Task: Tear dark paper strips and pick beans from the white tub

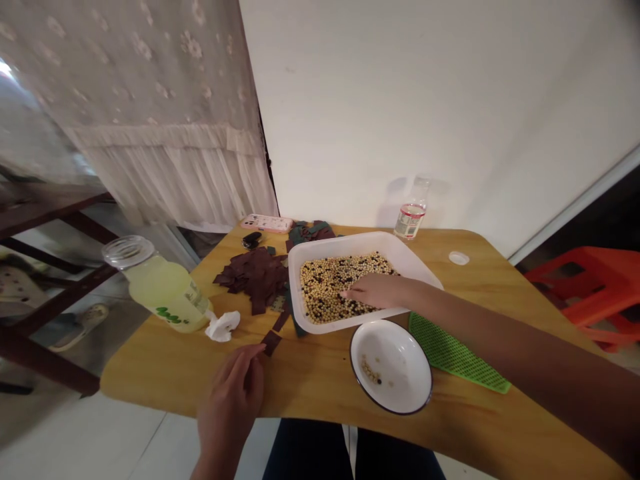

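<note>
My left hand (236, 381) rests near the front edge of the table, its fingers pinched at the corner of a small dark brown piece (271, 343). Inside the white plastic tray (420, 267), my right hand (373, 292) reaches down with its fingertips on the mixed yellow and black beads (325, 283); what the fingers hold, if anything, is too small to make out. In front of the tray sits a white bowl with a dark rim (400, 363), with several beads at its left side. Brown pieces (255, 273) lie heaped left of the tray.
A large bottle of yellowish liquid (170, 293) and a crumpled tissue (223, 326) stand at the left. Behind are a pink phone (267, 223), black keys (251, 239) and a clear bottle (411, 217). A green mat (457, 353) lies under my right arm.
</note>
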### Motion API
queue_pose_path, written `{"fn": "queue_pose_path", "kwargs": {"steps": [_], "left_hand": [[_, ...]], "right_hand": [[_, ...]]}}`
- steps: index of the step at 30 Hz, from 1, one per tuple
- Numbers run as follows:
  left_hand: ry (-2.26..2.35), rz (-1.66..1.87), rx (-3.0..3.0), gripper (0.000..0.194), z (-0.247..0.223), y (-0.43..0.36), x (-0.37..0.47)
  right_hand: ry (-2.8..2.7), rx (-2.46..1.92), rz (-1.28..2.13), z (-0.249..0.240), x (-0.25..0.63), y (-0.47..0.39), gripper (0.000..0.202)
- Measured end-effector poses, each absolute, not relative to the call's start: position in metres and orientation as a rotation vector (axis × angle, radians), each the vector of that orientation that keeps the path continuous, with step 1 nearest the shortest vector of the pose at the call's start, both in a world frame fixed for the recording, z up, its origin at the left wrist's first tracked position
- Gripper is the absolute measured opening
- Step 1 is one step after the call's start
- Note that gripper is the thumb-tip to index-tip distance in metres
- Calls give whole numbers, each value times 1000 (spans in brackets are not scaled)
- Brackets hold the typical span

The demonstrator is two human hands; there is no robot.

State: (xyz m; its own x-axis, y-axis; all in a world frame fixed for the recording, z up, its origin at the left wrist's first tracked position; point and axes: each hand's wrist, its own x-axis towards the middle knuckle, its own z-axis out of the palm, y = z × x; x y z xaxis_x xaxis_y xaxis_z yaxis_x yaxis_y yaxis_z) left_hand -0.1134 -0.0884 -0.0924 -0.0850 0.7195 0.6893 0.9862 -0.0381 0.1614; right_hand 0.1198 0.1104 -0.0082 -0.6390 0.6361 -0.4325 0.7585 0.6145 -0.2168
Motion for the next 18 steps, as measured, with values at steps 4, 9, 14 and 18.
{"fn": "queue_pose_path", "kwargs": {"steps": [4, 9, 14, 18], "left_hand": [[-1851, -899, -1776, 19, -92, -89, -113], [-1869, -884, -1778, 18, -91, -90, -112], [-1871, -862, -1777, 19, -91, -89, -112], [-1890, -864, -1776, 19, -92, -91, -113]], "right_hand": [[2489, 1142, -709, -3, 104, 105, 67], [2429, 1184, -897, 1, 85, 97, 67], [2365, 1182, -1173, -2, 74, 94, 52], [2251, 1270, -1370, -3, 68, 93, 51]]}}
